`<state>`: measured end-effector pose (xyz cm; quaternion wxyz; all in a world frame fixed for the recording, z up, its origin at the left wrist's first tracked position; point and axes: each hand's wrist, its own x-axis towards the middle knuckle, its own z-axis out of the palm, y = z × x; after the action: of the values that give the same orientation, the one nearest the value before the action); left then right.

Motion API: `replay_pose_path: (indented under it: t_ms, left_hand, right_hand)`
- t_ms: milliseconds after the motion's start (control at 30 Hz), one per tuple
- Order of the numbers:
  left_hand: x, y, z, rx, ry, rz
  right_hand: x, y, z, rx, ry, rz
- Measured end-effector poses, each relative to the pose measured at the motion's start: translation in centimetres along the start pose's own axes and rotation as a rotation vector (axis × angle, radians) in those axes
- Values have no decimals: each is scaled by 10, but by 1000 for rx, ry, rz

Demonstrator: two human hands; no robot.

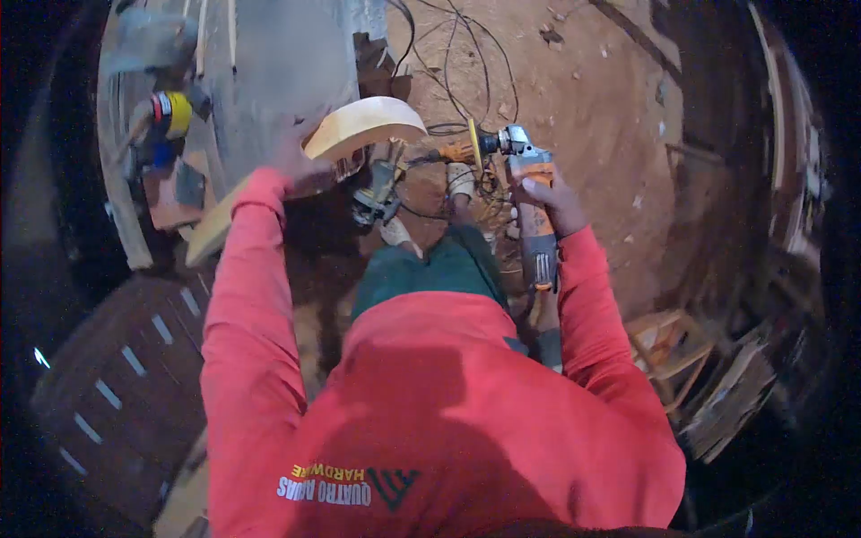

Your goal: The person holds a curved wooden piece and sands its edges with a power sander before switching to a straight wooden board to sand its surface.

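Note:
My right hand (pixel 558 199) is wrapped round the body of an orange and grey angle grinder (pixel 536 220). Its yellow disc (pixel 475 146) stands edge-on and faces left, apart from the wood. On the left, a pale curved piece of wood (pixel 372 118) rests at the bench edge, its far end pointing toward the grinder. My left hand (pixel 305 169) grips its near end; the fingers are blurred and partly hidden. Below the wood, another power tool (pixel 378 193) lies close to my feet.
The grey workbench (pixel 287 54) carries a yellow and red container (pixel 172 114). Black cables (pixel 471 45) lie looped over the dirt floor (pixel 592 99). A wooden frame (pixel 668 345) stands at right, beside a rough board (pixel 731 394). A slatted dark panel (pixel 126 386) lies at lower left.

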<state>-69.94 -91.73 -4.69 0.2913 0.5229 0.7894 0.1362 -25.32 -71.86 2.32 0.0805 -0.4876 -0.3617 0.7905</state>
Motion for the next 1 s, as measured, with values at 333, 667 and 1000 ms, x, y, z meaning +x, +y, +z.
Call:
replay_pose_path:
  t_ms: [333, 667, 1000]
  left_hand:
    - [-41, 45, 7, -17, 122, -35]
    - [-7, 37, 41, 178, 73, 9]
    - [-23, 68, 38, 106, -3, -193]
  right_hand:
    - [10, -17, -16, -88, -201, 150]
    - [4, -27, -16, -164, -190, 148]
    - [12, -28, -38, -184, -242, 156]
